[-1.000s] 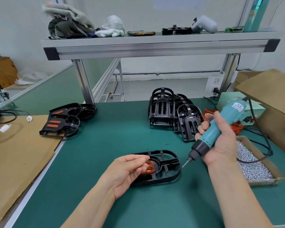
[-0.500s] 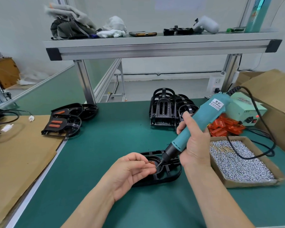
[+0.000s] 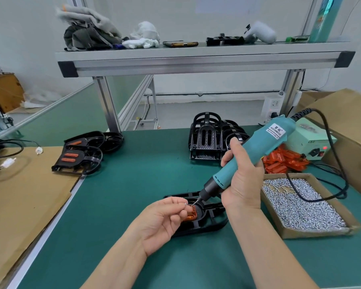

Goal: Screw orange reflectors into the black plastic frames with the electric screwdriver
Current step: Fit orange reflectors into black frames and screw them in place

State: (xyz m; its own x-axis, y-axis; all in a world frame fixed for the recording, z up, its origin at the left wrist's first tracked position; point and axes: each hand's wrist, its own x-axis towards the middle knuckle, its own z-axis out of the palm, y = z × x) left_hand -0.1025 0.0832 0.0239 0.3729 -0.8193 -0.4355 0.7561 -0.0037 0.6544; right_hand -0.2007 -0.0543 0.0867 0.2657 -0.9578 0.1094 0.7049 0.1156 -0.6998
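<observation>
the right hand (image 3: 242,184) grips the screwdriver (image 3: 248,155), tip over the orange reflector (image 3: 191,214) seated in the black frame (image 3: 208,224) on the bench (image 3: 133,184). the left hand (image 3: 163,217) pinches a screw (image 3: 185,204) (tiny) at the tip. best to hold the tool in line with the screw, pressing lightly.

1. Your worktop (image 3: 133,184) is covered with a smooth, matt green mat.
2. The black frame (image 3: 202,228) is moulded plastic with a faint sheen. The orange reflector (image 3: 191,214) in it is glossy, translucent plastic.
3. Your electric screwdriver (image 3: 256,149) has a matt teal plastic body and a dark, smooth nose.
4. At right, shiny metal screws (image 3: 300,203) fill a rough brown cardboard tray (image 3: 313,233).
5. Across the top, the shelf (image 3: 196,59) is brushed aluminium, with crumpled cloth (image 3: 88,28) on it.
</observation>
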